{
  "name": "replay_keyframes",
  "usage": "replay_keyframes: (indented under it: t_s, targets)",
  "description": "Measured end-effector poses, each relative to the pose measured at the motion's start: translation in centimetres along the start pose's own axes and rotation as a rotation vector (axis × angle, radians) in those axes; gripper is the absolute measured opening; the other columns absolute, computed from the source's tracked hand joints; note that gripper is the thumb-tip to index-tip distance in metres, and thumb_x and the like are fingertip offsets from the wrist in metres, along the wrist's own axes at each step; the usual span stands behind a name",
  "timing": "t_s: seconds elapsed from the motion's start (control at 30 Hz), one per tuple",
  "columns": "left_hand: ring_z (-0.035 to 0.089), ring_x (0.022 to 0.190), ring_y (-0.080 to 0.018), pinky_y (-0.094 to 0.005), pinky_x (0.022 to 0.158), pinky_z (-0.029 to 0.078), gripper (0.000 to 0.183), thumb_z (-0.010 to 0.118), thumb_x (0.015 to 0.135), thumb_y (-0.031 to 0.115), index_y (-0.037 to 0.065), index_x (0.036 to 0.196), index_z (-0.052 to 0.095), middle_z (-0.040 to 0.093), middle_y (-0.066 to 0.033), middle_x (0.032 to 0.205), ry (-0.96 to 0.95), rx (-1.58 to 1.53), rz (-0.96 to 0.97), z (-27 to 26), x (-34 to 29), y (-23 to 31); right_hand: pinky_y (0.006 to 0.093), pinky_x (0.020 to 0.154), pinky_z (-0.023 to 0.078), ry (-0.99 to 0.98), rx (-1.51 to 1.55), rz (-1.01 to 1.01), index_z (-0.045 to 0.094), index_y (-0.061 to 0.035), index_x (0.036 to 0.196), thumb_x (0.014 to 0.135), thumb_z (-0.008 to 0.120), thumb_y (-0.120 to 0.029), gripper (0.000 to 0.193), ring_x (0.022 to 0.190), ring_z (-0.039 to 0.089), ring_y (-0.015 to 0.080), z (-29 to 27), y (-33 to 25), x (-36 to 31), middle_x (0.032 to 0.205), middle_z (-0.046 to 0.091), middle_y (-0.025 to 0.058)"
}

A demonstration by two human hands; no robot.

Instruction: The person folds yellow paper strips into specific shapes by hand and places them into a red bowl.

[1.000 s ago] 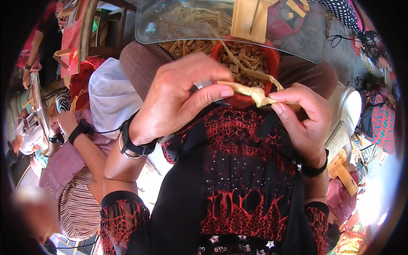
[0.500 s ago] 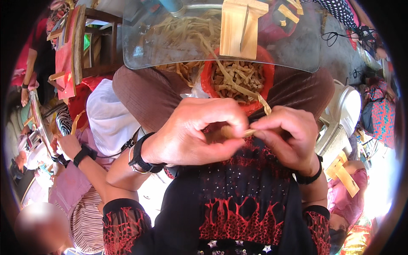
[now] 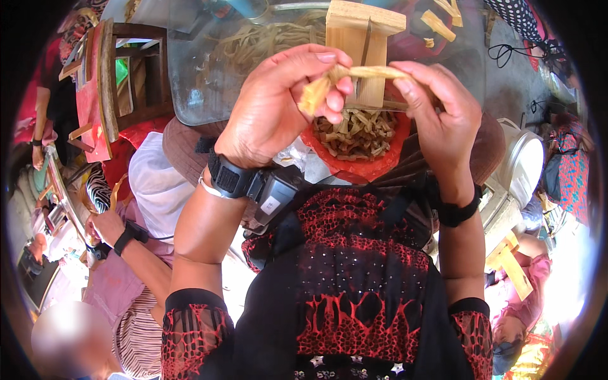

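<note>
Both my hands are raised over the near edge of a glass tabletop (image 3: 196,95). Between them stretches a twisted, tan strip of dried plant fibre (image 3: 375,71). My left hand (image 3: 263,104) is closed on its wider, frayed end, the fingers curled round it. The other end is pinched between thumb and fingers of my right hand (image 3: 446,117). Just beyond the strip, a pale wooden block with a slit (image 3: 347,38) rests on the glass. Below my hands, a red basin (image 3: 400,147) holds many short, folded tan pieces (image 3: 358,140).
Long loose fibre strips (image 3: 266,47) show through the glass at the far left. Small wooden pieces (image 3: 437,25) sit at the far right. A wooden chair (image 3: 136,82) stands left, a white lidded bucket (image 3: 525,158) right. Another person's arm (image 3: 136,244) works close on my left.
Both hands have moved away from my body, up over the table edge. They are farther apart, and more of the strip shows between them. The basin is less covered.
</note>
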State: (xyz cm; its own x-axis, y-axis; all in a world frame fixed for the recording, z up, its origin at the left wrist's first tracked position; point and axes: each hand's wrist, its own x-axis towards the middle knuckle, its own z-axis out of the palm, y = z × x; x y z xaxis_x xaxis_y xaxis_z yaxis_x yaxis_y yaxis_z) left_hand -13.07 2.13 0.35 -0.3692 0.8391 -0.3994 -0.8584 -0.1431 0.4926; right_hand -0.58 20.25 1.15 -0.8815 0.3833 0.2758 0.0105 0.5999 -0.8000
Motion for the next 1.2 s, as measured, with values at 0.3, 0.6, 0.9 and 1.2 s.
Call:
replay_keyframes:
  t_s: [0.3, 0.6, 0.9, 1.2]
  targets:
    - [0.064, 0.083, -0.0221, -0.0355, 0.083, 0.058, 0.042, 0.050, 0.093, 0.016, -0.009, 0.126, 0.044, 0.060, -0.0185, 0.101, -0.030, -0.171, 0.055, -2.5, 1.2, -1.1, 0.0290, 0.056, 0.046, -0.090, -0.161, -0.007, 0.071, -0.0018, 0.090, 0.083, 0.069, -0.007, 0.009, 0.059, 0.060, 0.0176, 1.2, 2.1, 0.6, 0.069, 0.062, 0.0082]
    - [0.065, 0.077, -0.0181, -0.0328, 0.074, 0.060, 0.038, 0.055, 0.094, 0.022, -0.008, 0.118, 0.055, 0.067, -0.0137, 0.093, 0.182, 0.013, -0.012, 0.3, -3.3, -3.8, 0.0242, 0.068, 0.053, 0.142, 0.190, 0.306, 0.051, 0.0019, 0.111, 0.100, 0.046, -0.010, 0.017, 0.077, 0.067, 0.0152, -4.7, 2.5, -4.2, 0.093, 0.070, 0.0133]
    - [0.064, 0.106, -0.0279, -0.0342, 0.090, 0.055, 0.031, 0.054, 0.096, 0.014, -0.006, 0.120, 0.054, 0.063, -0.0197, 0.117, 0.334, -0.252, 0.097, 2.2, -4.2, -10.1, 0.0305, 0.075, 0.059, 0.288, 0.390, 0.347, 0.050, 0.0037, 0.110, 0.100, 0.046, -0.008, 0.016, 0.090, 0.068, 0.0234, -6.6, 1.0, -9.6, 0.104, 0.066, 0.0163]
    - [0.064, 0.105, -0.0216, -0.0321, 0.078, 0.054, 0.026, 0.051, 0.099, 0.024, 0.010, 0.121, 0.055, 0.064, -0.0102, 0.120, 0.228, -0.258, 0.109, 1.6, -3.2, -12.7, 0.0222, 0.074, 0.049, 0.155, 0.337, 0.341, 0.060, -0.0010, 0.108, 0.091, 0.061, -0.007, 0.018, 0.086, 0.061, 0.0100, -3.0, -0.6, -11.0, 0.091, 0.061, 0.0037]
